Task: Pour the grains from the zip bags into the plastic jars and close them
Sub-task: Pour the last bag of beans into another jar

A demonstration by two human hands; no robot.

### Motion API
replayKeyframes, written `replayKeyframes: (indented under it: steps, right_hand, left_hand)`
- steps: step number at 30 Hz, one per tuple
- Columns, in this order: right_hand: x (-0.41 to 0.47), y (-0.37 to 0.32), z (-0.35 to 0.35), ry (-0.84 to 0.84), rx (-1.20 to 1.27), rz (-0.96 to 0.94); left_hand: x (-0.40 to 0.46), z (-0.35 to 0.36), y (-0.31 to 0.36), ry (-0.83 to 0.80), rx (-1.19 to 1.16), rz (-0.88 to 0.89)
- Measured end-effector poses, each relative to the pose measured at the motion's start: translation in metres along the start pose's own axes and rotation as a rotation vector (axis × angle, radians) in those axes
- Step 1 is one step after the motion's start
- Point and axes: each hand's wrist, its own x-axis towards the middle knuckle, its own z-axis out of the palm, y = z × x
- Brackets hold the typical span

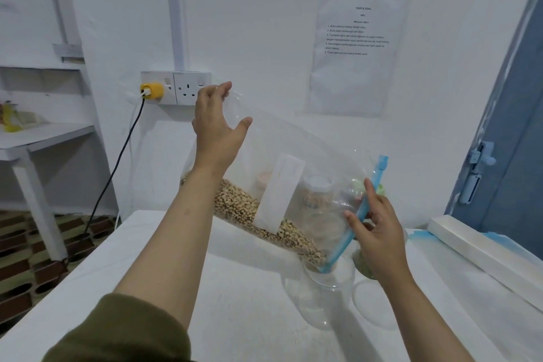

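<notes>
A clear zip bag [293, 156] with a blue zip strip [357, 217] and a white label hangs tilted over the table, its mouth down at the right. Pale beans [235, 206] lie along its lower side and reach toward the mouth. My left hand [217, 126] grips the bag's raised bottom corner. My right hand [374, 232] pinches the blue zip edge and holds the mouth at the rim of an open clear plastic jar [320, 300] standing on the white table [147, 288]. Whether any beans lie in the jar I cannot tell.
More jars [316, 194] show blurred through the bag at the back, and a greenish grain bag or jar [364, 266] sits behind my right hand. A clear lid [357, 298] lies right of the jar. A white box [482, 253] lies at right; wall sockets [176, 88] and cable at left.
</notes>
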Motion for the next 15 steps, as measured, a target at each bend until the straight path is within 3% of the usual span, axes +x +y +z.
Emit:
replayKeyframes:
  steps: [15]
  right_hand:
    - [-0.0037, 0.0070, 0.0011, 0.016, 0.009, 0.010]
  left_hand:
    - [0.0022, 0.0025, 0.0037, -0.023, -0.014, 0.017]
